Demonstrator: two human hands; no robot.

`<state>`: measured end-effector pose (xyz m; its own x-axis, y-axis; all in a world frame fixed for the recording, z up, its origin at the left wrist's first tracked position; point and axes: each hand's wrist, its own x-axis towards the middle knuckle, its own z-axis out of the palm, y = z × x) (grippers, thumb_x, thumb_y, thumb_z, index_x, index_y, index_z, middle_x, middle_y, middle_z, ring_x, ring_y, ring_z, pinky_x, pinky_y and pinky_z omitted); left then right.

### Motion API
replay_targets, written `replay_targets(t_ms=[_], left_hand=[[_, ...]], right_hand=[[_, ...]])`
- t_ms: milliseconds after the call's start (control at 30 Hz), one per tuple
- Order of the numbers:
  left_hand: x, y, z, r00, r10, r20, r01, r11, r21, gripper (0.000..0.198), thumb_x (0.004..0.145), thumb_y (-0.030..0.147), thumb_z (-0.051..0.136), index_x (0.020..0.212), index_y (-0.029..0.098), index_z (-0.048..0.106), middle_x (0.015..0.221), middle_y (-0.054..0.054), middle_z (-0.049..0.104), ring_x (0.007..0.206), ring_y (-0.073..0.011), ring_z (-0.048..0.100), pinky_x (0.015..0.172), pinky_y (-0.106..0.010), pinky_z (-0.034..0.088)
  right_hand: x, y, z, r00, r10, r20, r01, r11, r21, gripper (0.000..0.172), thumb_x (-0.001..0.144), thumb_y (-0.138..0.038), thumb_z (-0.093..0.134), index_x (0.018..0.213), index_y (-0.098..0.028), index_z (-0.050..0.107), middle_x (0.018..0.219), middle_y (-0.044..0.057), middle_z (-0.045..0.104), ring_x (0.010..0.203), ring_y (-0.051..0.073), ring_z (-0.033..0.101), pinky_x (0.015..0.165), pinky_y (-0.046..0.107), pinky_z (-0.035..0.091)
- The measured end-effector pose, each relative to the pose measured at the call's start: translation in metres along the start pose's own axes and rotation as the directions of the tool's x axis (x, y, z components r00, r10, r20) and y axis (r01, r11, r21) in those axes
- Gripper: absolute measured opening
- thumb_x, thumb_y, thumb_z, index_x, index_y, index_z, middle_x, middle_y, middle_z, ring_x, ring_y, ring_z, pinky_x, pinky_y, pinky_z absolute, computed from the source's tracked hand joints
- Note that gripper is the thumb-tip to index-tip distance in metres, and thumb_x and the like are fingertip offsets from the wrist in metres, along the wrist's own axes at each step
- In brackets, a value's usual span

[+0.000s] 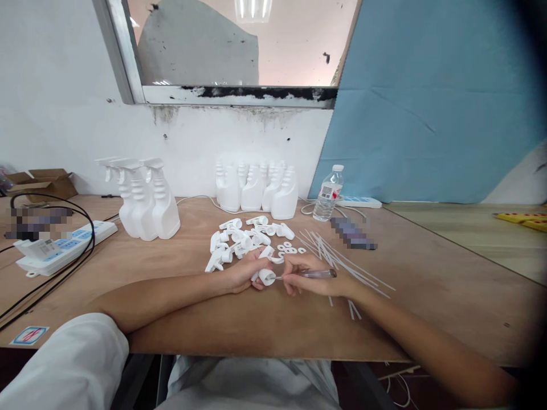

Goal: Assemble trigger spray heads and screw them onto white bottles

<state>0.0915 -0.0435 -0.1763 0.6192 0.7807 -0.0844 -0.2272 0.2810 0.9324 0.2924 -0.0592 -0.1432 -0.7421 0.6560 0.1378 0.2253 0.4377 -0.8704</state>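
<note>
My left hand is closed around a white trigger spray head, its round collar facing right. In my right hand is a screwdriver with a clear handle; its thin shaft points left and its tip meets the collar's opening. Whether the tip is inside the collar I cannot tell for sure. Just beyond my hands lies a pile of loose white spray heads. Several small white rings sit beside the pile. Thin white tubes are scattered to the right, partly behind my right hand.
Three white bottles with spray heads stand at the left, and several headless bottles by the wall. A water bottle and a phone are at the right. A power strip with black cables lies at the far left, near a cardboard box.
</note>
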Motion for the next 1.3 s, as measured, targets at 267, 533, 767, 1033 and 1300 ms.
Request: replay_targets(t_ms=[267, 533, 767, 1033, 1300], left_hand=[[-0.001, 0.0, 0.002, 0.999, 0.034, -0.026, -0.036, 0.997, -0.075, 0.041, 0.063, 0.023, 0.072, 0.089, 0.022, 0.04, 0.063, 0.007, 0.046, 0.048, -0.0057, 0.037, 0.043, -0.016, 0.02], [0.004, -0.003, -0.011, 0.997, 0.041, -0.059, -0.049, 0.987, -0.155, 0.033, 0.067, 0.028, 0.07, 0.076, 0.019, 0.04, 0.057, 0.006, 0.042, 0.043, -0.0046, 0.031, 0.042, -0.017, 0.017], [0.003, -0.005, -0.011, 0.997, 0.069, 0.023, -0.066, 0.99, -0.124, 0.028, 0.068, 0.021, 0.067, 0.08, 0.02, 0.041, 0.059, 0.007, 0.041, 0.041, -0.0043, 0.029, 0.04, -0.016, 0.017], [0.008, -0.005, -0.016, 0.999, 0.043, -0.029, -0.048, 0.979, -0.198, 0.024, 0.067, 0.022, 0.064, 0.074, 0.018, 0.042, 0.058, 0.005, 0.042, 0.041, -0.0044, 0.031, 0.039, -0.017, 0.017], [0.006, -0.001, -0.014, 0.999, 0.041, -0.012, -0.043, 0.972, -0.232, 0.022, 0.064, 0.021, 0.065, 0.071, 0.016, 0.045, 0.058, 0.004, 0.044, 0.041, -0.0044, 0.031, 0.038, -0.018, 0.013]], right_hand=[[0.006, 0.006, 0.014, 0.977, -0.006, -0.212, 0.031, 0.993, 0.118, 0.029, 0.088, -0.037, 0.059, 0.07, -0.019, 0.046, 0.06, 0.0, 0.062, 0.05, 0.01, 0.056, 0.048, 0.022, 0.045], [0.009, 0.017, 0.025, 0.951, -0.163, -0.264, 0.208, 0.966, 0.152, 0.029, 0.094, -0.04, 0.055, 0.076, -0.018, 0.048, 0.073, 0.004, 0.065, 0.062, 0.013, 0.059, 0.057, 0.026, 0.047], [0.013, 0.008, 0.022, 0.98, -0.074, -0.185, 0.125, 0.95, 0.285, 0.03, 0.093, -0.04, 0.056, 0.075, -0.019, 0.045, 0.067, 0.002, 0.065, 0.059, 0.013, 0.059, 0.057, 0.026, 0.046], [0.005, 0.025, 0.029, 0.932, -0.287, -0.22, 0.233, 0.942, -0.242, 0.023, 0.099, -0.036, 0.044, 0.083, -0.019, 0.05, 0.08, 0.004, 0.062, 0.072, 0.013, 0.057, 0.066, 0.027, 0.047], [0.003, 0.021, 0.029, 0.871, -0.472, -0.134, 0.343, 0.781, -0.522, 0.014, 0.096, -0.023, 0.04, 0.087, -0.021, 0.051, 0.083, 0.005, 0.064, 0.075, 0.015, 0.064, 0.069, 0.027, 0.05]])
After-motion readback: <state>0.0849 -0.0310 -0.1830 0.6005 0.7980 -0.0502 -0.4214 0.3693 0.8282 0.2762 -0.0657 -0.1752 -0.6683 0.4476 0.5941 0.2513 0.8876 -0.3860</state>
